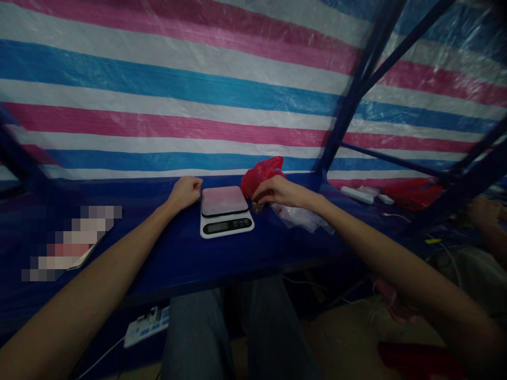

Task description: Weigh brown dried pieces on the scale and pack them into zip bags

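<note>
"Head camera: what is hard to make out?"
"The small brown thing [257,208] pinched between the right hand's [278,190] thumb and fingertips, which partly cover it, just right of the scale [224,200]. The scale's display [217,227] is too dim to read. Blurring hides most of a flat thing [84,259] at the left, and another person's hand [486,211] is dim near the right edge."
"And the left hand [185,192]?"
"Just left of the scale, fingers curled in; I can't tell whether they hold anything."
"Counts?"
"One scale, two red bags [259,175], one behind the right hand and one farther right, and one power strip [144,331] below. The clear plastic [303,217] by the right wrist is too crumpled to count."
"Surface and room?"
"A shiny blue table [178,258], backed by a striped plastic sheet [198,89] and dark blue metal posts [348,117]."
</note>
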Tool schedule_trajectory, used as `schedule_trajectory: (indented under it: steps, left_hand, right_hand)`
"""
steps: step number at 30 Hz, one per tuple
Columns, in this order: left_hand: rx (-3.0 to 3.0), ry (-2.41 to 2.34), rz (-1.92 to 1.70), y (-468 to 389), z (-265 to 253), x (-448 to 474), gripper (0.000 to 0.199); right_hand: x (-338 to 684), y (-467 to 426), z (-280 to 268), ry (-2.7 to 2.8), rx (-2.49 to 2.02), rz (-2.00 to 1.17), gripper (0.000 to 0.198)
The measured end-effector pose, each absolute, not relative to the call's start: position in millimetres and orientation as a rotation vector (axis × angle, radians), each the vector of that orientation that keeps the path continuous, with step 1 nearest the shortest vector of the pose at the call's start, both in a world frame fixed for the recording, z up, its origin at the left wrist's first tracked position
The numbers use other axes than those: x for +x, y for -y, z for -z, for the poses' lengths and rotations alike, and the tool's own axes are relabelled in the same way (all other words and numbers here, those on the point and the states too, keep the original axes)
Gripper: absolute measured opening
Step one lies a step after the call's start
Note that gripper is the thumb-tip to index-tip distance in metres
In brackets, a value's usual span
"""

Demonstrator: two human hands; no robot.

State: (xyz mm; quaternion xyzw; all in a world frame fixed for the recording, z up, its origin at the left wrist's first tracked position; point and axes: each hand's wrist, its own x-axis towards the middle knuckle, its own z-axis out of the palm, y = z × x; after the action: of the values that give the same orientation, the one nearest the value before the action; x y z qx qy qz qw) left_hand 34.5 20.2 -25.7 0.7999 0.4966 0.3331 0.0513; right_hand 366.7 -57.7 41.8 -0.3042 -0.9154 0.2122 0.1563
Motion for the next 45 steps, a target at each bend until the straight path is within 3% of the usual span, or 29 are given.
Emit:
schedule_trajectory:
  steps: [9, 20, 24, 29, 37, 45]
  left_hand:
    - [2.449, -1.502, -1.004, -22.5, 27.4, 33.1, 0.021]
    - [2.432, -1.488, -0.995, -19.7, 26.5, 34.2, 0.019]
    - [2.423, -1.49, -1.002, -20.9, 27.7, 32.9, 0.018]
    - [2.413, -1.485, -1.002, -23.1, 29.2, 34.1, 0.019]
    - [2.431, -1.49, -1.011, -26.5, 33.0, 29.9, 0.017]
    - [2.388, -1.486, -1.033, -23.4, 31.0, 32.0, 0.014]
  right_hand:
    - [370.1, 48.1, -51.3, 2.649, -0.9, -0.776, 0.021]
    - [350.6, 52.9, -40.5, 2.485, -0.97, -0.603, 0.021]
    - [361.7, 44.7, -51.2, 2.418, -0.975, -0.217, 0.018]
    - [389.3, 13.3, -61.7, 2.295, -1.429, 0.281, 0.018]
    - [374.1, -30.6, -17.1, 2.53, -1.383, 0.046, 0.016]
    - [378.0, -24.4, -4.3, 2.472, -1.38, 0.206, 0.021]
